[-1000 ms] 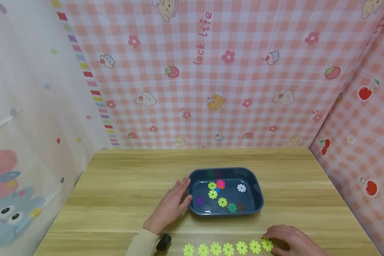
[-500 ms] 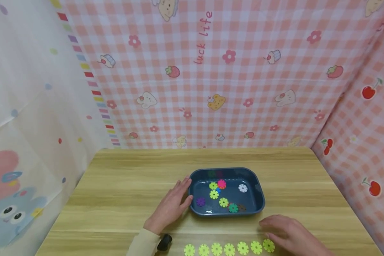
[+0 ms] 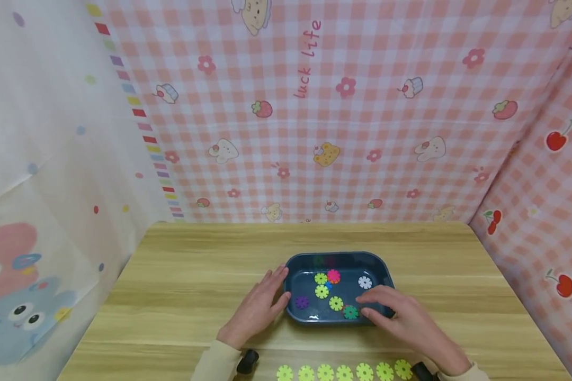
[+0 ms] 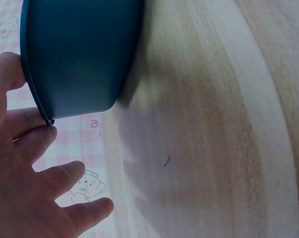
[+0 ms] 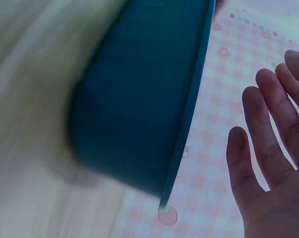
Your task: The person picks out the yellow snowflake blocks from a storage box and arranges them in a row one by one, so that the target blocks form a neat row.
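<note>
A dark blue tray (image 3: 293, 317) holds several notched snowflake discs: yellow-green ones, a pink disc (image 3: 333, 276), a purple disc (image 3: 302, 302), a green disc (image 3: 350, 312) and a white disc (image 3: 365, 282). Fingertips of my left hand (image 3: 255, 312) rest against the tray's left rim, fingers mostly straight. My right hand (image 3: 405, 323) reaches over the tray's right front edge, holding nothing, thumb and forefinger apart near the green disc. In the right wrist view its fingers are extended beside the tray (image 5: 134, 99). Part of the tray's right side is hidden behind this hand.
Along the near edge of the wooden table (image 3: 209, 254) lies a row of several yellow-green discs (image 3: 345, 373). Patterned cloth (image 3: 343, 121) stands behind the table and along both sides. Dark wrist bands (image 3: 247, 362) sit at the cuffs.
My right hand has let go of the rightmost disc in the row and moved up and left over the tray. The left hand stays at the rim.
</note>
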Demonstrator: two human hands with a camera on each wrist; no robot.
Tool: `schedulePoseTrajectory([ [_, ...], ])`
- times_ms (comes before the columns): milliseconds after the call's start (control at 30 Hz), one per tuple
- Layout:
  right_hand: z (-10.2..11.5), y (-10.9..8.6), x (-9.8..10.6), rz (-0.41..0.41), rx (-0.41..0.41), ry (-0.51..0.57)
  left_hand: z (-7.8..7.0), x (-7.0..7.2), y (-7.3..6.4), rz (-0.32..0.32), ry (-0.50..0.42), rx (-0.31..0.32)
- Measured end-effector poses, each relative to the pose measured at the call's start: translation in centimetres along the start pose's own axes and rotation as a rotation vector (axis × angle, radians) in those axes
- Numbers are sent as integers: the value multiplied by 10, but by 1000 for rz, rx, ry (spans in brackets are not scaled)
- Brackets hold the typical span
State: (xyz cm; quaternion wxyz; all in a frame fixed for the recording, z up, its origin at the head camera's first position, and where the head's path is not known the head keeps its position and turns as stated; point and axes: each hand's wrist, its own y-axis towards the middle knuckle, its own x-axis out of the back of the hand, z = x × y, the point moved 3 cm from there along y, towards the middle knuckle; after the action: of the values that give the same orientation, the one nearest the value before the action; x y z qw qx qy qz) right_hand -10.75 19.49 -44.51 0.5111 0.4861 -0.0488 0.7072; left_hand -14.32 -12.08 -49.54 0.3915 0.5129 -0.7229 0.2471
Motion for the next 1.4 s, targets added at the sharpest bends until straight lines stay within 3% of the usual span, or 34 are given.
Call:
schedulePoseTrajectory([
  [200, -3, 22, -16, 39, -27, 11, 0, 1, 0, 1, -7, -6],
  [367, -6, 34, -27, 114, -109, 104, -1, 2, 0, 3, -10, -10],
  [533, -11, 43, -39, 157, -136, 172, -1, 2, 0, 3, -7, -11],
  [967, -21, 57, -65, 272, -249, 164, 1, 0, -1, 8, -8, 0],
  [1400, -29, 69, -79, 349, -204, 138, 0, 0, -2, 8, -15, 1],
])
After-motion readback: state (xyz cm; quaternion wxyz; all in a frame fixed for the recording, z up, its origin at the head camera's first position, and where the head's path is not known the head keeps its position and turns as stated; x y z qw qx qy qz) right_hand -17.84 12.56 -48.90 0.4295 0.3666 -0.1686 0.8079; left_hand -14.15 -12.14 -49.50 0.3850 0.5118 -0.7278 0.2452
